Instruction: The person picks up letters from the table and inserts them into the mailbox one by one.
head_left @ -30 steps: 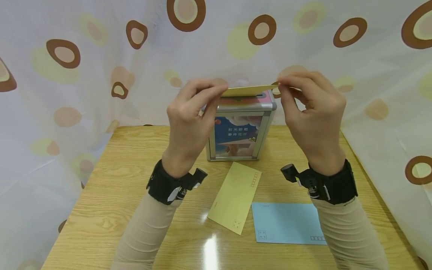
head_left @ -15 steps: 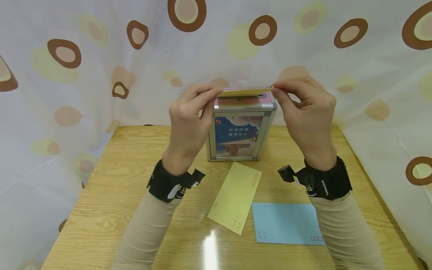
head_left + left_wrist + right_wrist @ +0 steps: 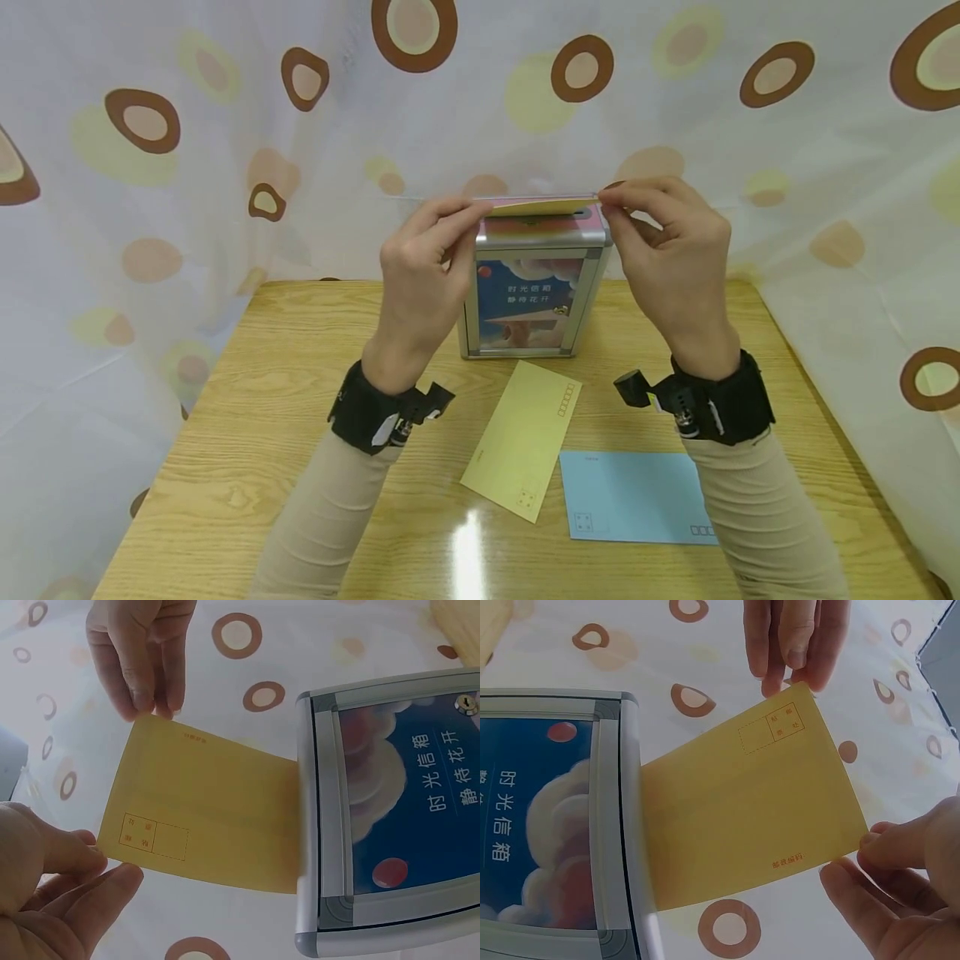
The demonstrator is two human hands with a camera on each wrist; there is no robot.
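A yellow envelope (image 3: 210,802) stands over the top of a silver-framed mailbox (image 3: 525,300), its lower edge at the slot and hidden behind the box's front rim in both wrist views. My left hand (image 3: 427,267) pinches one upper corner between thumb and fingers. At the opposite corner, the fingertips of my right hand (image 3: 671,258) pinch the paper. Printed stamp squares show on the envelope in the right wrist view. The mailbox has a pink top and a blue picture panel with white lettering.
Flat on the wooden table (image 3: 300,375) lie another yellow envelope (image 3: 521,442), in front of the mailbox, and a light blue envelope (image 3: 637,496) partly under the right forearm. A patterned curtain (image 3: 487,108) hangs behind and at both sides.
My right hand has moved left and slightly down, bringing its end of the envelope closer over the mailbox. The left hand has lowered slightly. The envelopes on the table have stayed put.
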